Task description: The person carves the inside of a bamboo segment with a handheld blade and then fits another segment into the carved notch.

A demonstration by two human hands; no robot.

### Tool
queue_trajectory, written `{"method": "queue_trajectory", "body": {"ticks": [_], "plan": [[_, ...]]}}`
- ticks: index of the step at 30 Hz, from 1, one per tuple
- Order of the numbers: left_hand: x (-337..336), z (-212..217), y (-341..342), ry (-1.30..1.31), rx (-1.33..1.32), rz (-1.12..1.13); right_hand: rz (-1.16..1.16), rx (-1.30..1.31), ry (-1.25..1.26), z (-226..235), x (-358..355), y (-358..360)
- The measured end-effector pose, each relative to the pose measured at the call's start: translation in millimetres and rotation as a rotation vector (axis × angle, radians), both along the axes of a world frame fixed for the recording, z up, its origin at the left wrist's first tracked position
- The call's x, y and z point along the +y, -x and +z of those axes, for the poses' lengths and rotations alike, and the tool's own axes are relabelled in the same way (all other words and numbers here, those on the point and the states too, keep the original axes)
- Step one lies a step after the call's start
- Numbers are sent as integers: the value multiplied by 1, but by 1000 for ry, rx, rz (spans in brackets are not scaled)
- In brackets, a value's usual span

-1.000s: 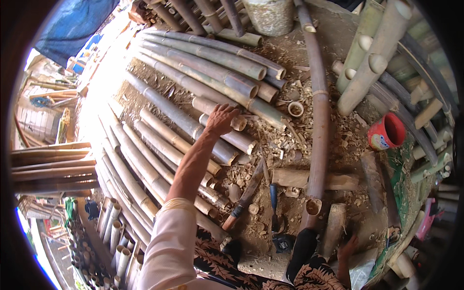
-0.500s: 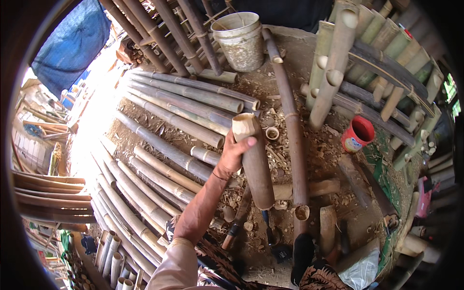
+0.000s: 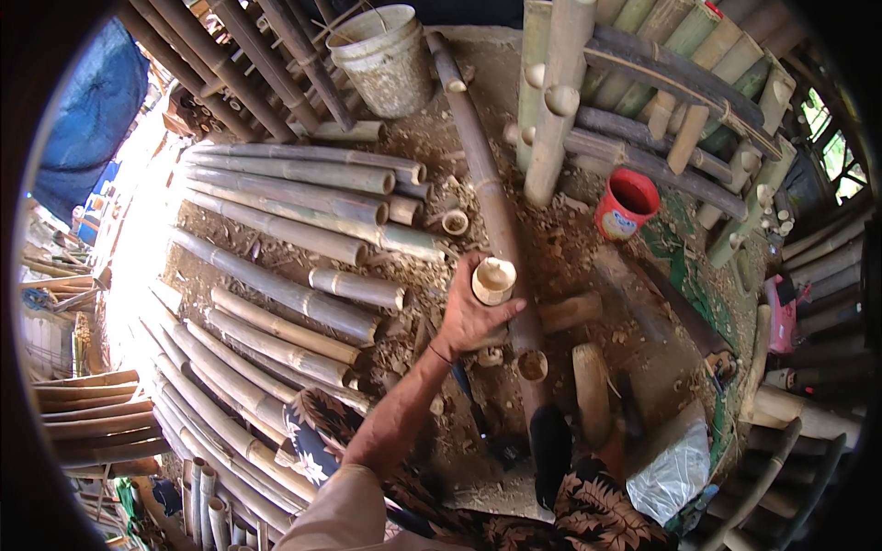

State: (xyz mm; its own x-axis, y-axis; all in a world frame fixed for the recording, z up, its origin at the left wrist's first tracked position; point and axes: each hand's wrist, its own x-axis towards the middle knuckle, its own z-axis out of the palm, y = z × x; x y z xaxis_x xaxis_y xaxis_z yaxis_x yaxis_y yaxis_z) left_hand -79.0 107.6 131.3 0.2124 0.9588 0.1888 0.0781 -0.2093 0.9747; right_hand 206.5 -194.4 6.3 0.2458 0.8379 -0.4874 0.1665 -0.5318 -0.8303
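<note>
The left hand (image 3: 462, 317) wraps a bamboo section (image 3: 492, 286), pale end up; a bamboo pole (image 3: 491, 197) runs eleven-to-five at its three o'clock; the right hand's (image 3: 609, 450) grip I cannot tell.

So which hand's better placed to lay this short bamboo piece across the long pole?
Probably your left hand: it grips the short bamboo piece, close to the long pole in view. Your right hand is low, in shadow.

Lower end of bamboo pc. (image 3: 493, 283) hidden behind L grip (image 3: 469, 315).
</note>
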Motion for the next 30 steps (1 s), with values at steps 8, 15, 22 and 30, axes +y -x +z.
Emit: {"method": "queue_trajectory", "body": {"ticks": [8,15,22,30], "plan": [[-37,57,-27,162,-231,-40,-40,-139,-22,77,4,-9],[-89,24,-75,-9,-36,147,-120,130,-208,132,16,-20],[-130,3,-85,-251,-11,197,-93,25,-363,199,21,-17],[-146,-2,-77,-322,-90,224,80,-142,-361,242,34,2]]}}
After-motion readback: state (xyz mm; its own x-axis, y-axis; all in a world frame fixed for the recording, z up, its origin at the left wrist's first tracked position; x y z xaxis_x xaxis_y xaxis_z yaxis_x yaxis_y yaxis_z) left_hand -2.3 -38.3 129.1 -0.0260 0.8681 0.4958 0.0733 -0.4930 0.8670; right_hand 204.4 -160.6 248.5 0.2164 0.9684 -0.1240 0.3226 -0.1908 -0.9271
